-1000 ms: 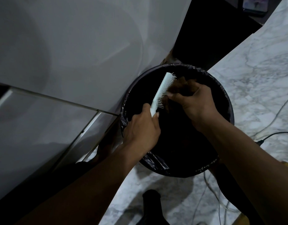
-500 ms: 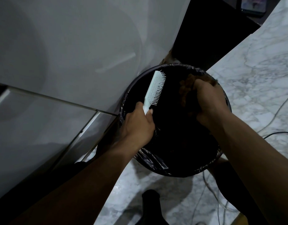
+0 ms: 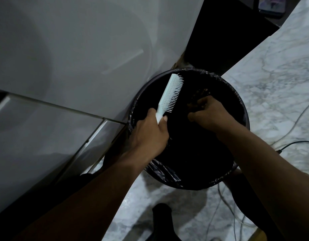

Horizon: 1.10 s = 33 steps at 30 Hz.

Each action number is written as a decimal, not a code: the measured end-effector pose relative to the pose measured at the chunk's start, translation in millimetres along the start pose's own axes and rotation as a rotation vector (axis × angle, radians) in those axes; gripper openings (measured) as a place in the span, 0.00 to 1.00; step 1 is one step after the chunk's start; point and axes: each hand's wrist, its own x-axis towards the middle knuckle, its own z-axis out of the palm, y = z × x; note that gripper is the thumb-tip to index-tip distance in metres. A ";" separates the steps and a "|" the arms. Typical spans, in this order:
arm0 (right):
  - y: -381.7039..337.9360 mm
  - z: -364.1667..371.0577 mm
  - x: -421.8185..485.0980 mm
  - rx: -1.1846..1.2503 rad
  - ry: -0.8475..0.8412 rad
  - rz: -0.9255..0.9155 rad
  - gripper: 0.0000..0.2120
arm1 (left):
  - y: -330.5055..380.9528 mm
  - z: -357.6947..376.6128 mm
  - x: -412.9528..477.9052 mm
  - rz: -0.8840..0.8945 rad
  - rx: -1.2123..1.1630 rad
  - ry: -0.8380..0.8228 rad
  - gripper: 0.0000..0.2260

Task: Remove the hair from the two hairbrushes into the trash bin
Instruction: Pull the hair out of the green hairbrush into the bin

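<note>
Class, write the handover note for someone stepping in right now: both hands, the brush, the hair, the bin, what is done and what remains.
Left hand: gripping the white hairbrush by its handle, bristles facing right, over the trash bin.
Right hand: fingers pinched on a clump of hair above the bin's opening.
Done: visible bristles look clear of hair.
Left: drop the clump in; the second brush is not in view.

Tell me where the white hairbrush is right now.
In the head view, the white hairbrush is held by its handle in the left hand, over the left part of the trash bin, bristles facing the right hand.
</note>
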 end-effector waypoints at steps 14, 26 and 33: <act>-14.8 -0.5 -3.5 0.742 -0.165 -0.080 0.11 | 4.4 3.8 -6.8 0.154 0.027 -0.060 0.11; -8.9 6.9 -0.9 0.698 0.038 -0.260 0.11 | 5.5 4.0 -5.2 0.123 -0.090 -0.078 0.12; -10.9 7.8 0.5 0.759 0.185 -0.194 0.13 | 3.1 4.2 0.6 0.024 -0.162 -0.086 0.14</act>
